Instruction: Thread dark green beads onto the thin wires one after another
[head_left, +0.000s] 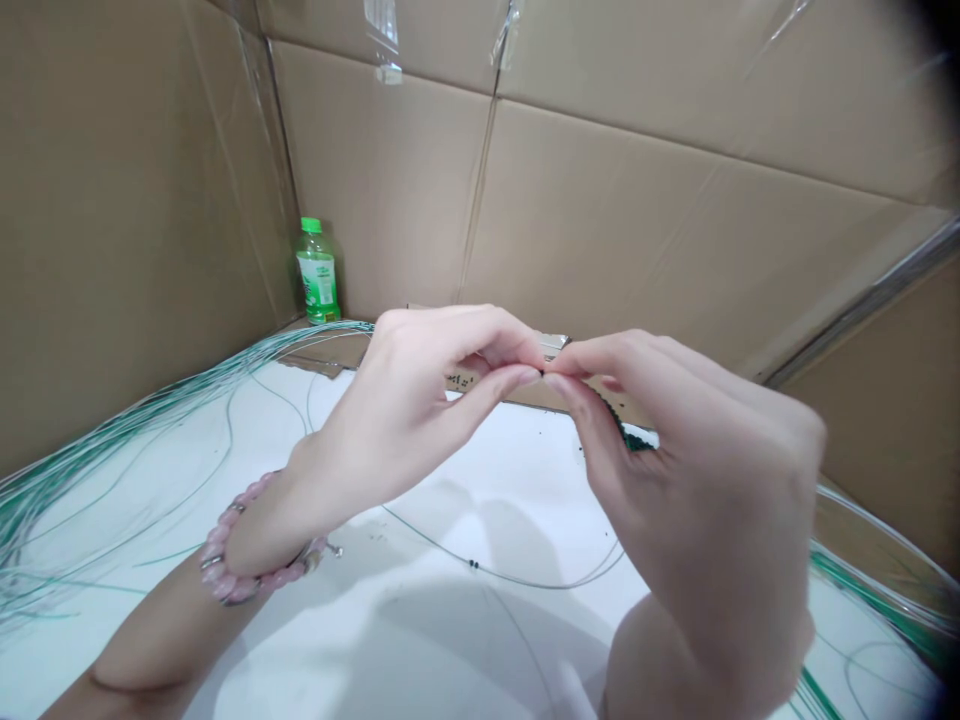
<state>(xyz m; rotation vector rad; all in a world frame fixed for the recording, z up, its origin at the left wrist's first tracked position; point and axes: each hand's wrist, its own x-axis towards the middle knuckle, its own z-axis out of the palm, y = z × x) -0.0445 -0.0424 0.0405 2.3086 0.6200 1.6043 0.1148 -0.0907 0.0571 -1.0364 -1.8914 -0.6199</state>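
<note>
we have both hands raised in front of us over a white worktop (315, 620), fingertips almost meeting. the thumb and forefinger of our left hand (427, 385) are pinching a tiny dark bead (541, 373) at their very tips. the thumb and forefinger of our right hand (697, 450) are pressed together just beside it, on what is probably the end of the dark green strand (636, 441) that shows behind the thumb; the fingers cover too much for us to be sure. below, a thin pale cord (525, 583) curves over the worktop, with small dark beads (473, 564) threaded on it.

we judge the bead to be very light, hard and slippery, easy to drop, so the tips of thumb and forefinger are the place to hold it. the strand should be limp and textured, best held close to its end; the cord looks slim and springy, likely to curl.

loose green and white cords (187, 395) lie to our left. the bottle (318, 270) by the cardboard wall (397, 170) has a green cap and a white and green label, its print too small for us to read. we can make out no brand anywhere else.
</note>
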